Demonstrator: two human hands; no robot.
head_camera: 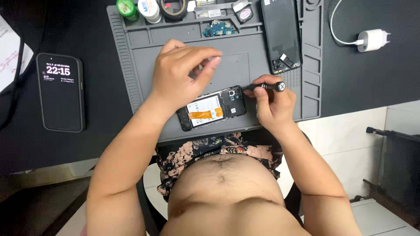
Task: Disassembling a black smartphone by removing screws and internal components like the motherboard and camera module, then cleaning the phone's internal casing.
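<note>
Bare belly and a dark patterned cloth at the waist fill the bottom of the view, with both forearms reaching up onto a grey work mat [131, 65] that lies on a black tabletop [363, 74].

Near the mat's front edge lies an opened phone [213, 109] with its back off — battery, orange strip and camera block exposed, tilted slightly. The right hand [271, 105] sits just beside its camera end, fingers [262, 94] curled and pinching a black screwdriver [264, 86] held almost level, its tip pointing at the phone's top corner. The left hand [181, 72] hovers above the phone's other half, thumb and fingertips drawn together in a pinch; whether anything tiny sits between them cannot be told.

Farther back on the mat: a removed black back cover [282, 32], a small blue circuit board [215, 29], a roll of black tape [173, 8], a green-capped bottle [127, 8] and a white bottle [149, 9]. Left of the mat lies a second phone [60, 92] with a lit screen — well apart from the work. A white charger [372, 40] with its cable rests at the right.
</note>
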